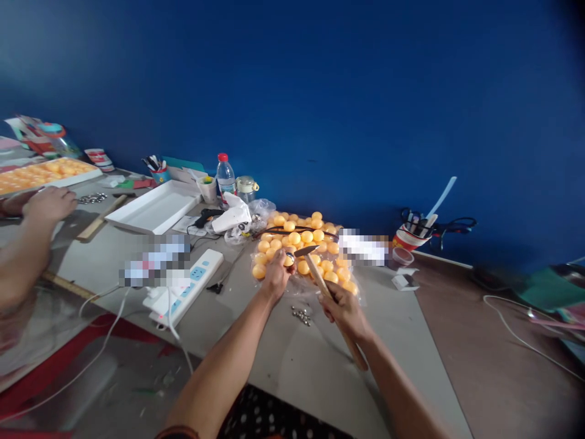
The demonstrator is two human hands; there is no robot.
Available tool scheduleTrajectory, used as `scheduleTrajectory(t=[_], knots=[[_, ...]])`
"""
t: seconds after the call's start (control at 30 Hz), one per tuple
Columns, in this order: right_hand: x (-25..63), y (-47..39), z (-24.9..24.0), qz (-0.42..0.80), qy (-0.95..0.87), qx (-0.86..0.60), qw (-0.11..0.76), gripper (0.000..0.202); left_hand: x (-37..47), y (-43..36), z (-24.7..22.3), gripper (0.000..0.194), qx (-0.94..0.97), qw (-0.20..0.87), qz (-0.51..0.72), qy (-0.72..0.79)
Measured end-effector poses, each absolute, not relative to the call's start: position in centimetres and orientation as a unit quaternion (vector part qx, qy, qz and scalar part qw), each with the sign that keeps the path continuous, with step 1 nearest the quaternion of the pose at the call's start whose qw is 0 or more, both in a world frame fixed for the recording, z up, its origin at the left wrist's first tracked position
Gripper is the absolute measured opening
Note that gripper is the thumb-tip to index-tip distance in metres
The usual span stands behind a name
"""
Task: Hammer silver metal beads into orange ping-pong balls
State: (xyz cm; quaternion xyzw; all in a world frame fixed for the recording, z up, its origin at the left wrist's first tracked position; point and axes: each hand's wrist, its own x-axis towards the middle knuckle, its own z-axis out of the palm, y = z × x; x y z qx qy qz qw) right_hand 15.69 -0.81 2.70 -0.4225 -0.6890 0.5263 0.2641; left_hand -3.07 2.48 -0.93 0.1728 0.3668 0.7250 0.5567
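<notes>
Where orange balls point(264, 246) lie, a dark cord point(300, 229) crosses.

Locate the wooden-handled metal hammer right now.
Head view, just right of centre: the wooden-handled metal hammer is in the right hand, its head close to the left hand, with round orange balls behind it.

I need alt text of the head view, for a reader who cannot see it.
A person's right hand holds a hammer close to an orange ball in the left hand. More orange balls lie beyond, small metal parts nearer on the table.
</notes>
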Motion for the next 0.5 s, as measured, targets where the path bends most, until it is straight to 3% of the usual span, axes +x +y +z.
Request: scheduleTrajectory(t=[0.5], knots=[[15.3, -0.6, 2.5, 0.523, -0.692, -0.442, 0.229, 0.016, -3.2, 2.3, 0.1, 0.023, 0.181, 0.541, 0.718, 0.399]])
